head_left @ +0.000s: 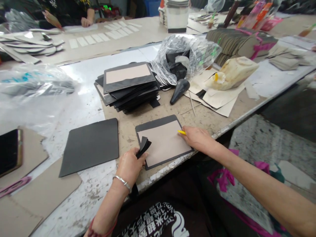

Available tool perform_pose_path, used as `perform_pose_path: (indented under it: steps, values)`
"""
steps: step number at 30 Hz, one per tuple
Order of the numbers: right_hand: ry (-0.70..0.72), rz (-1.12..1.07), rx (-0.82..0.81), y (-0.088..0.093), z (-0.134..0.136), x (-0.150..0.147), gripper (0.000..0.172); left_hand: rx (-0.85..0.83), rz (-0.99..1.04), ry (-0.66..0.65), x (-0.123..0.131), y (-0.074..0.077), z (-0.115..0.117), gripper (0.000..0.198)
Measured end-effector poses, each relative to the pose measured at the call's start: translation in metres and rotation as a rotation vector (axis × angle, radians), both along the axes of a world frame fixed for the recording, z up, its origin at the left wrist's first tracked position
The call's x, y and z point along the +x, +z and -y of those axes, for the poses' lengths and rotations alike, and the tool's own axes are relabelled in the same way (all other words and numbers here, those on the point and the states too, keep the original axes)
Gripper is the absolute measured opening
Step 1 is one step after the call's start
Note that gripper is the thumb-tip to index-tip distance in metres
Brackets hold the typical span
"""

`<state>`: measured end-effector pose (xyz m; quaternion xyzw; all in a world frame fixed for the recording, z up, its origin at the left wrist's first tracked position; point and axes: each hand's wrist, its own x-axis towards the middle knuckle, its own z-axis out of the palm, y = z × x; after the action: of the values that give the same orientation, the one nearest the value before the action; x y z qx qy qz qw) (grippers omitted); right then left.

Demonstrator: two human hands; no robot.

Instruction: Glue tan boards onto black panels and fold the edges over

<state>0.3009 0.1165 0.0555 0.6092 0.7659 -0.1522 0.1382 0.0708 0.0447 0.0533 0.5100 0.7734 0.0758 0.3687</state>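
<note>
A black panel with a beige inset (161,143) lies flat at the table's front edge between my hands. My left hand (129,164) is closed on several black strips (143,146), at the panel's left side. On the panel's right edge, my right hand (197,138) has its fingers closed around a thin yellow stick (182,132); most of the stick is hidden in the hand. To the left lies a plain black panel (92,146). Behind is a stack of similar panels (128,84), the top one showing a beige inset.
A black cone-shaped bottle (179,91) and a stained jug with a yellow cap (233,73) lie beyond my right hand. A phone (10,151) and pink scissors (15,187) are at left. Across the table are a person's hands (87,21) near white strips.
</note>
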Motion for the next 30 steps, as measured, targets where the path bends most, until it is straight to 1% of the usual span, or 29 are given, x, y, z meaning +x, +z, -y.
perform_pose_path:
  steps: [5, 10, 17, 22, 27, 30]
  values:
    - [-0.012, 0.006, -0.002, -0.0017, -0.0005, 0.0002, 0.039, 0.004, -0.010, -0.006, 0.0007, -0.0013, -0.0007, 0.016]
    - [-0.043, 0.013, 0.010, -0.0029, -0.0006, -0.0010, 0.040, 0.006, -0.014, -0.003, 0.0010, -0.0035, -0.0008, 0.015]
    - [-0.048, 0.023, 0.003, -0.0034, 0.0000, -0.0011, 0.038, 0.016, -0.012, -0.012, -0.0003, -0.0063, 0.0000, 0.019]
    - [-0.039, 0.022, -0.002, -0.0036, -0.0011, -0.0011, 0.038, 0.011, -0.022, -0.028, -0.0005, -0.0048, 0.0001, 0.020]
    - [-0.038, 0.030, -0.020, -0.0046, -0.0040, -0.0018, 0.035, 0.006, -0.023, -0.034, 0.0014, -0.0017, -0.0006, 0.019]
    - [-0.051, 0.042, -0.034, -0.0052, -0.0051, -0.0020, 0.035, -0.001, -0.045, -0.044, 0.0021, -0.0010, -0.0004, 0.017]
